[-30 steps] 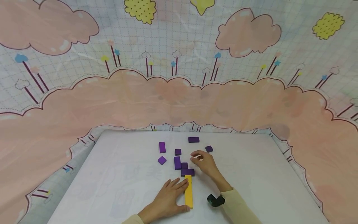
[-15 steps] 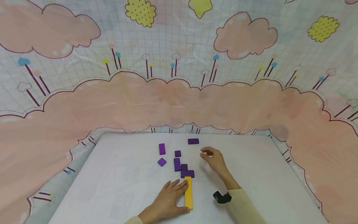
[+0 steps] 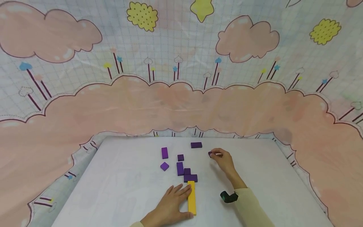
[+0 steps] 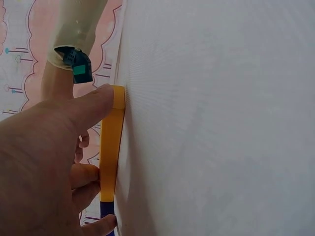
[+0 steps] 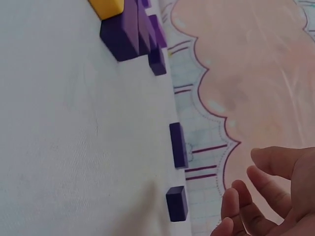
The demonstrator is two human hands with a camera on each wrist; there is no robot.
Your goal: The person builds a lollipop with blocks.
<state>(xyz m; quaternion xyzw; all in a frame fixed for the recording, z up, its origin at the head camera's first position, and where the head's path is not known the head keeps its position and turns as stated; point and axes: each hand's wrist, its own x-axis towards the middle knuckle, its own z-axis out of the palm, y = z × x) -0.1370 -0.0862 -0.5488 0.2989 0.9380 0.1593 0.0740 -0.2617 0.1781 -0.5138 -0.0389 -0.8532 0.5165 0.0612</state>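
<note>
My left hand (image 3: 171, 203) lies beside a long yellow block (image 3: 192, 200), thumb at its near end and fingers, fairly straight, along its left side. Against the block's far end sits a purple rectangular block (image 3: 190, 178) laid crosswise. A small purple block (image 3: 187, 171) and a longer purple one (image 3: 180, 169) adjoin it. My right hand (image 3: 224, 160) reaches toward a small dark purple block (image 5: 177, 204) at the right of the group. In the head view its fingertips overlap that block; the right wrist view shows thumb and fingers apart, with the block beyond them.
Other purple blocks lie farther back on the white table (image 3: 113, 176): a cube (image 3: 180, 157), a dark rectangular one (image 3: 196, 145), a brighter rectangular one (image 3: 164, 153) and a diamond-turned one (image 3: 164, 166). A printed cloth (image 3: 181, 104) hangs behind the table. A black device (image 3: 229, 197) is on the right wrist.
My right hand has moved right from beside the joined blocks to the small dark purple block. The left hand stays at the yellow block. The head view has tilted up slightly.
</note>
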